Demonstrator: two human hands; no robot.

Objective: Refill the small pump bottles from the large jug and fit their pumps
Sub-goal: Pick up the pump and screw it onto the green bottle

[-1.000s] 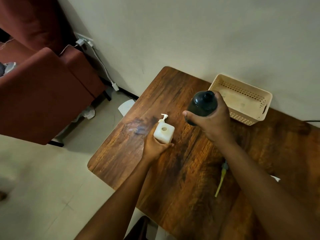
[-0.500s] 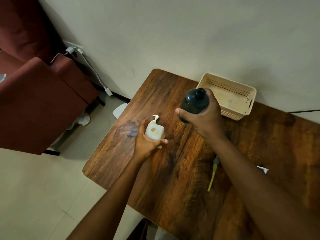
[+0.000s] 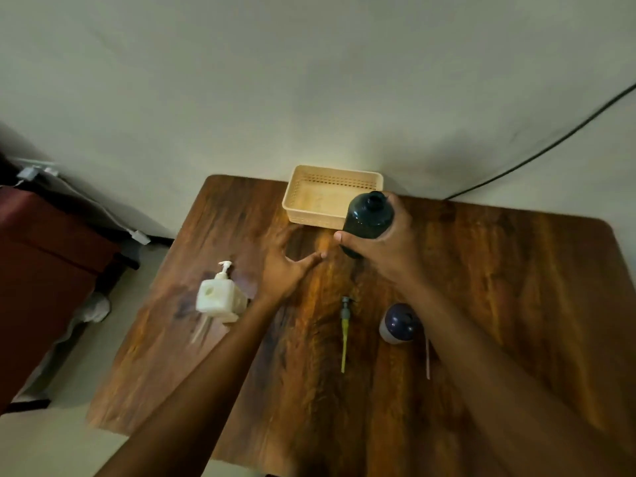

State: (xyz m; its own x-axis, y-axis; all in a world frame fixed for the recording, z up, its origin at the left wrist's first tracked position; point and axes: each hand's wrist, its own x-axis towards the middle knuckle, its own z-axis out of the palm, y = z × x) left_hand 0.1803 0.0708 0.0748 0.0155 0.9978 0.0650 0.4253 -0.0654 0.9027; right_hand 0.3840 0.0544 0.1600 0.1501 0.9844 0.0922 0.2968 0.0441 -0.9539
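Observation:
My right hand (image 3: 382, 251) grips a dark round bottle (image 3: 367, 215) with an open neck, held above the wooden table (image 3: 481, 287) near the basket. My left hand (image 3: 287, 263) hovers open beside it, fingers spread, holding nothing. A white square bottle (image 3: 216, 297) with an open hole in its top stands at the table's left side, apart from my left hand. A white pump (image 3: 223, 270) lies just behind it. A loose pump with a yellow tube (image 3: 345, 330) lies between my forearms. A dark purple bottle (image 3: 399, 323) stands next to my right forearm.
A beige perforated basket (image 3: 330, 194) sits against the wall at the table's back edge. A thin white tube (image 3: 427, 359) lies under my right forearm. A red armchair (image 3: 41, 277) stands left of the table. A black cable (image 3: 550, 146) runs along the wall.
My left hand has let go of the white square bottle and moved right toward the dark bottle. The camera view shifted right, bringing the purple bottle into sight.

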